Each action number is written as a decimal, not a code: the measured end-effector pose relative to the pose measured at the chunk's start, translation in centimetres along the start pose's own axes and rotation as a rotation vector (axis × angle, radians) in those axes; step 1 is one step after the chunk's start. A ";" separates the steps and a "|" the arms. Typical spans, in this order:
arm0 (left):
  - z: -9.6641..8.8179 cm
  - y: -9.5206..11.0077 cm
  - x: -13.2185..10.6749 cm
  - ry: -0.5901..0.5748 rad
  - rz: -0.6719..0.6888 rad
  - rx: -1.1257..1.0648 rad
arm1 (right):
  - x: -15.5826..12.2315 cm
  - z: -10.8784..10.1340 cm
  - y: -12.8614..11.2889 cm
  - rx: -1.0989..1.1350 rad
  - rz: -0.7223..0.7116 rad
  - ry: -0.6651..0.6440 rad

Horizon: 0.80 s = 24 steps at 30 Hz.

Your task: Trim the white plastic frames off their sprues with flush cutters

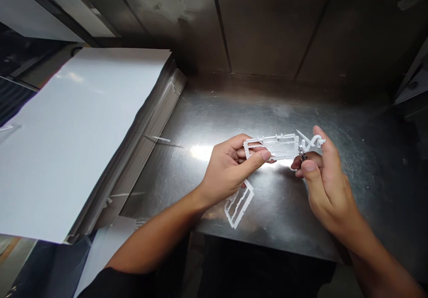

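Note:
My left hand (230, 166) is closed, its thumb and fingers pinching a white plastic frame (295, 145) with thin bars and small tabs. Below that hand hangs a second white plastic frame (246, 203), slanting toward the table's front edge; whether the two are joined is hidden behind the hand. My right hand (323, 175) is closed around a small metal tool (302, 154), mostly covered by the thumb and fingers. Its tip sits at the right end of the upper frame. There, a curled white plastic stem (313, 143) with a pointed end lies against my raised right index finger.
A tall stack of large white sheets (110, 110) stands at left, with thin white ties (157, 138) sticking out of its side. Under my hands is a scratched metal table (377, 191). A dark metal panel wall (267, 26) rises behind it.

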<state>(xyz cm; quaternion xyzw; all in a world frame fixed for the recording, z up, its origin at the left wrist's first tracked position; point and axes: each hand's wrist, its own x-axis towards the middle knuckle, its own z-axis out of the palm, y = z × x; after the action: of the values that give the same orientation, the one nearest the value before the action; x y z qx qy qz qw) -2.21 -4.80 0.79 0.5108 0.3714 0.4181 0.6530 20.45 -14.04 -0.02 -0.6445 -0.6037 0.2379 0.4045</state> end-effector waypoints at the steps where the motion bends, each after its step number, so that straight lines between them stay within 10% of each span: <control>1: 0.0 0.0 0.0 0.002 -0.001 0.004 | 0.0 0.0 0.0 -0.005 -0.012 -0.001; 24: 0.2 -0.3 -0.1 -0.020 -0.044 -0.017 | 0.1 0.1 -0.2 -0.113 -0.053 0.053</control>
<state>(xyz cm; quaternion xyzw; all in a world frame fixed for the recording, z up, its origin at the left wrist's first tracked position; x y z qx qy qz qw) -2.03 -5.03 0.52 0.5011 0.3725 0.4015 0.6700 20.21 -13.90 0.11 -0.6560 -0.6222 0.1755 0.3895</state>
